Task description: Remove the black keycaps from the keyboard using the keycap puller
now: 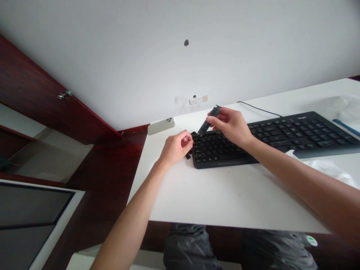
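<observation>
So the black plastic full-size keyboard (277, 135) is lying flat on a smooth white desktop (213, 198), and I'd call the work on it early days. At its left end the small pale-edged squares (200, 154) look like spots with the caps off, and a few little black plastic bits (188, 155) sit just beside that end, probably caps. Most of the rows toward its right end look fully capped, so if every key is meant to get done, there's loads left.

The right hand (232, 125) has a slim, dark, oblong stick (204, 126) (plastic, I think) pinched between thumb and fingers, tilted above the keyboard's left half, low end near the keys. The left hand (176, 147) is at the keyboard's left edge, fingers curled in narrow near the thumb; can't tell if there's something tiny in there.

Other stuff: a pale, flat phone with rounded corners (161, 126) beyond the keyboard's left end, a thin black cable (260, 109) behind it, and crinkly, whitish, filmy wrapping (332, 168) along its near right side.
</observation>
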